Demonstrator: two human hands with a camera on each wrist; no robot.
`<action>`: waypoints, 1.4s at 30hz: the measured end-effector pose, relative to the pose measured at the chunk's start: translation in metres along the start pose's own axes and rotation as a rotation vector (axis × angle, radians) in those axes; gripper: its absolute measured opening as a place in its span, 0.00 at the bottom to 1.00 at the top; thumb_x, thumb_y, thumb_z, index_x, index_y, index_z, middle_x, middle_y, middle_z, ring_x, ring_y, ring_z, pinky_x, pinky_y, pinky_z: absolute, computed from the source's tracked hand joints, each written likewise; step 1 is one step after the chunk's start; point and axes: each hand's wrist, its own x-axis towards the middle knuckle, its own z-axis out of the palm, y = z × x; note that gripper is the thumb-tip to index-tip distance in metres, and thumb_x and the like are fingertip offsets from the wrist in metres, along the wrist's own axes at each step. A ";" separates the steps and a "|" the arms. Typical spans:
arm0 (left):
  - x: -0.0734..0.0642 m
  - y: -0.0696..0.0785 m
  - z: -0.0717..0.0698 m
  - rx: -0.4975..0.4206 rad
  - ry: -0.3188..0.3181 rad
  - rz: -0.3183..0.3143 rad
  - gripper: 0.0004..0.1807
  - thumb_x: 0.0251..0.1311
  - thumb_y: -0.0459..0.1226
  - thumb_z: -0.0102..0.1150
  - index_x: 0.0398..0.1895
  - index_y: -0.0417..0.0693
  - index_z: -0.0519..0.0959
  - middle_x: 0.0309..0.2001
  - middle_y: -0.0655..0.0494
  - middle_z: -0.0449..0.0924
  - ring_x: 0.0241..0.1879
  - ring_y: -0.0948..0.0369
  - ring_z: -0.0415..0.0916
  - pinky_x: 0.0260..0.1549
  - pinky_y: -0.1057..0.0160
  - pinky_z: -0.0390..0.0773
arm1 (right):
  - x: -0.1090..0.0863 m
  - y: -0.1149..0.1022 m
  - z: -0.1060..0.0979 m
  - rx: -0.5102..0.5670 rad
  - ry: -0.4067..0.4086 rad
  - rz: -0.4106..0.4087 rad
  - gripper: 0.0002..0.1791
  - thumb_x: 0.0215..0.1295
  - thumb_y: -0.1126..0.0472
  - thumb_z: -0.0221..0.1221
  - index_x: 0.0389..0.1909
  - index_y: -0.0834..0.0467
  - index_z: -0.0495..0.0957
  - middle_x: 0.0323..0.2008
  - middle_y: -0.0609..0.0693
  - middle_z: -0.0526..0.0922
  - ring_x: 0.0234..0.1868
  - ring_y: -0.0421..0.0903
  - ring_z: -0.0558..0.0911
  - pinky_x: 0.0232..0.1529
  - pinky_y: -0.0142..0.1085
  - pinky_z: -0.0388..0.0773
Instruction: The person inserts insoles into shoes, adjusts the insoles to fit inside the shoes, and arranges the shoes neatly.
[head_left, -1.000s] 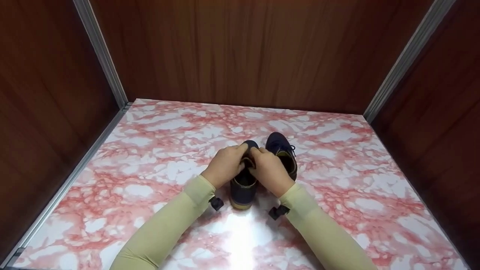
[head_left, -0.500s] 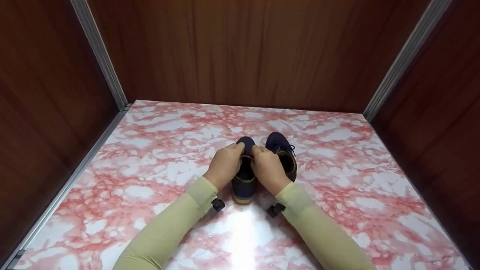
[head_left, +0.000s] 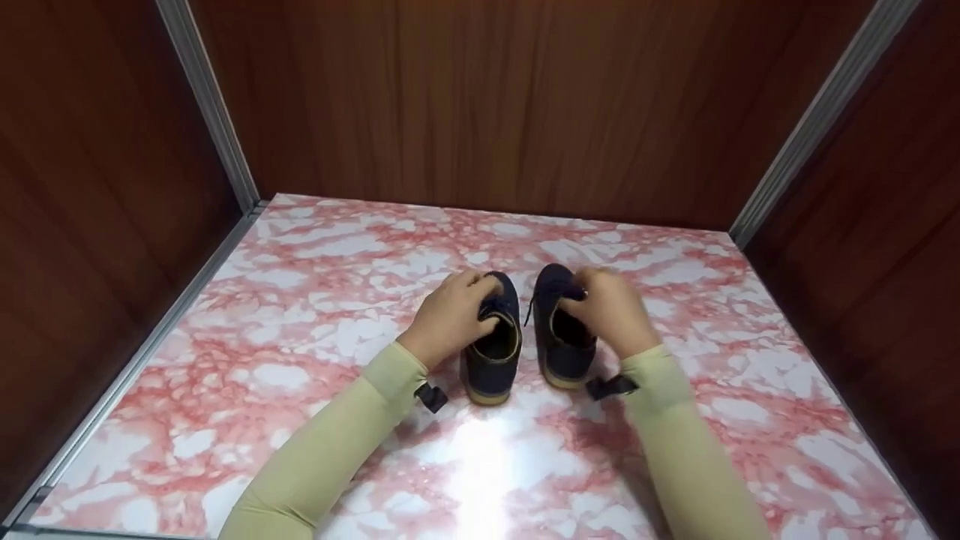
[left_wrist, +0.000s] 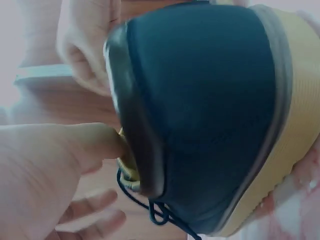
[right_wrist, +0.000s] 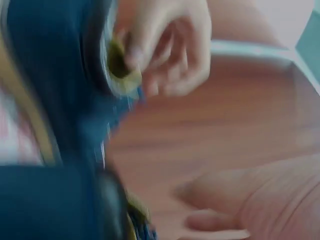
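Two dark blue lace-up shoes with tan soles stand side by side, toes pointing away: the left shoe (head_left: 491, 382) and the right shoe (head_left: 564, 364). My left hand (head_left: 450, 311) is at the left shoe, thumb at the rim of its opening and fingers loosely bent over the laces. In the left wrist view that thumb (left_wrist: 95, 142) reaches behind the shoe collar, while the fingers hang apart from it. Over the right shoe's laces and opening hovers my right hand (head_left: 611, 307), thumb and fingers apart. The right wrist view is blurred, showing this hand (right_wrist: 270, 200) beside a shoe collar.
The shoes stand on a red-and-white marbled surface (head_left: 300, 375). Dark wood panels enclose it, including a back panel (head_left: 480, 105), with metal corner posts (head_left: 214, 105). A lace (head_left: 529, 309) hangs off the right shoe's inner side.
My right hand has left the left shoe and moved right, over the right shoe. The left hand's fingers have loosened. The right shoe's heel now shows, and a gap shows between the shoes.
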 end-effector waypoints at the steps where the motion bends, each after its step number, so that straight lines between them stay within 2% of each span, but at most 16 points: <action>1: 0.001 0.001 0.001 0.001 0.003 0.014 0.20 0.68 0.43 0.74 0.61 0.55 0.82 0.56 0.49 0.82 0.54 0.48 0.83 0.57 0.45 0.85 | 0.000 0.007 -0.004 -0.023 -0.027 0.027 0.21 0.65 0.56 0.75 0.51 0.66 0.86 0.45 0.62 0.90 0.43 0.58 0.85 0.51 0.56 0.83; 5: 0.003 -0.001 0.007 -0.023 0.022 0.013 0.19 0.66 0.33 0.73 0.58 0.53 0.83 0.52 0.49 0.81 0.48 0.50 0.84 0.53 0.47 0.86 | 0.003 0.025 -0.007 -0.063 -0.141 0.053 0.26 0.63 0.57 0.74 0.57 0.67 0.84 0.44 0.64 0.89 0.41 0.58 0.83 0.49 0.56 0.81; 10: 0.004 -0.011 0.013 -0.080 0.065 -0.025 0.18 0.63 0.27 0.70 0.54 0.50 0.83 0.50 0.49 0.77 0.46 0.50 0.81 0.51 0.48 0.85 | 0.002 0.033 -0.002 -0.051 -0.148 0.021 0.21 0.60 0.69 0.67 0.56 0.68 0.84 0.43 0.64 0.90 0.39 0.57 0.84 0.47 0.54 0.83; 15: 0.007 -0.025 0.008 -0.068 0.083 -0.075 0.19 0.63 0.27 0.71 0.55 0.50 0.83 0.51 0.48 0.77 0.49 0.48 0.81 0.53 0.47 0.85 | 0.002 0.033 0.000 -0.044 -0.168 0.010 0.17 0.59 0.73 0.65 0.50 0.68 0.82 0.40 0.64 0.89 0.36 0.54 0.82 0.42 0.50 0.82; 19: 0.009 -0.035 0.001 -0.053 0.058 -0.091 0.17 0.67 0.30 0.70 0.57 0.49 0.83 0.53 0.46 0.78 0.51 0.47 0.81 0.55 0.46 0.85 | 0.000 0.027 0.004 -0.022 -0.187 0.009 0.15 0.60 0.73 0.66 0.49 0.68 0.81 0.42 0.64 0.89 0.40 0.55 0.83 0.46 0.52 0.83; 22: 0.009 -0.034 -0.006 -0.034 0.056 -0.082 0.16 0.68 0.33 0.70 0.57 0.50 0.84 0.56 0.45 0.78 0.55 0.46 0.80 0.59 0.45 0.84 | -0.001 0.021 0.007 -0.010 -0.197 -0.004 0.15 0.60 0.72 0.66 0.49 0.68 0.81 0.44 0.64 0.89 0.43 0.55 0.85 0.49 0.54 0.84; 24: 0.008 -0.027 -0.010 -0.014 0.076 -0.026 0.15 0.68 0.35 0.69 0.57 0.52 0.86 0.60 0.45 0.79 0.59 0.45 0.78 0.62 0.45 0.83 | -0.001 0.017 0.010 -0.007 -0.198 -0.018 0.15 0.60 0.72 0.67 0.48 0.67 0.81 0.42 0.63 0.89 0.42 0.55 0.85 0.48 0.53 0.84; 27: 0.006 -0.007 -0.011 -0.002 0.136 0.155 0.13 0.66 0.36 0.69 0.52 0.53 0.89 0.62 0.46 0.81 0.61 0.46 0.77 0.63 0.47 0.81 | -0.002 0.011 0.013 -0.003 -0.192 -0.051 0.15 0.58 0.72 0.68 0.46 0.67 0.81 0.39 0.61 0.88 0.39 0.53 0.83 0.46 0.51 0.83; 29: 0.005 0.009 -0.009 0.017 0.166 0.285 0.10 0.66 0.35 0.70 0.48 0.53 0.90 0.57 0.49 0.84 0.57 0.48 0.79 0.60 0.50 0.83 | -0.004 0.006 0.014 0.009 -0.198 -0.066 0.15 0.58 0.72 0.69 0.46 0.66 0.81 0.37 0.59 0.87 0.36 0.51 0.81 0.43 0.49 0.81; 31: 0.004 0.024 -0.005 0.044 0.176 0.358 0.07 0.67 0.36 0.72 0.45 0.52 0.91 0.51 0.51 0.87 0.52 0.50 0.81 0.56 0.52 0.83 | -0.005 0.001 0.014 0.025 -0.215 -0.081 0.15 0.59 0.72 0.69 0.47 0.66 0.81 0.36 0.57 0.86 0.35 0.50 0.79 0.41 0.47 0.80; 33: 0.003 0.035 0.000 0.093 0.165 0.352 0.04 0.69 0.40 0.74 0.43 0.54 0.91 0.46 0.54 0.87 0.49 0.52 0.82 0.52 0.54 0.85 | -0.007 -0.004 0.015 0.045 -0.237 -0.084 0.15 0.59 0.71 0.69 0.47 0.65 0.80 0.36 0.56 0.85 0.34 0.49 0.78 0.40 0.45 0.78; 35: 0.004 0.042 0.006 0.156 0.133 0.298 0.07 0.69 0.46 0.75 0.42 0.55 0.91 0.45 0.55 0.86 0.49 0.54 0.81 0.51 0.55 0.86 | -0.010 -0.009 0.015 0.052 -0.253 -0.097 0.16 0.58 0.71 0.70 0.46 0.64 0.79 0.35 0.56 0.85 0.34 0.49 0.79 0.39 0.45 0.78; 38: 0.005 0.048 0.015 0.249 0.069 0.216 0.13 0.65 0.53 0.76 0.41 0.57 0.91 0.47 0.56 0.85 0.50 0.54 0.81 0.51 0.55 0.87 | -0.013 -0.014 0.017 0.065 -0.272 -0.118 0.17 0.57 0.71 0.71 0.46 0.64 0.78 0.37 0.56 0.86 0.36 0.49 0.81 0.40 0.45 0.80; 40: 0.007 0.050 0.021 0.305 0.042 0.188 0.15 0.61 0.55 0.78 0.43 0.58 0.92 0.49 0.55 0.84 0.51 0.54 0.81 0.49 0.55 0.88 | -0.014 -0.017 0.018 0.065 -0.278 -0.142 0.18 0.56 0.71 0.71 0.47 0.64 0.78 0.37 0.57 0.87 0.37 0.49 0.82 0.40 0.45 0.81; 42: 0.008 0.052 0.028 0.357 0.044 0.181 0.14 0.61 0.53 0.79 0.44 0.58 0.93 0.51 0.55 0.84 0.51 0.54 0.81 0.45 0.54 0.90 | -0.014 -0.018 0.019 0.068 -0.280 -0.159 0.19 0.56 0.71 0.71 0.48 0.64 0.77 0.37 0.57 0.87 0.36 0.49 0.82 0.40 0.45 0.81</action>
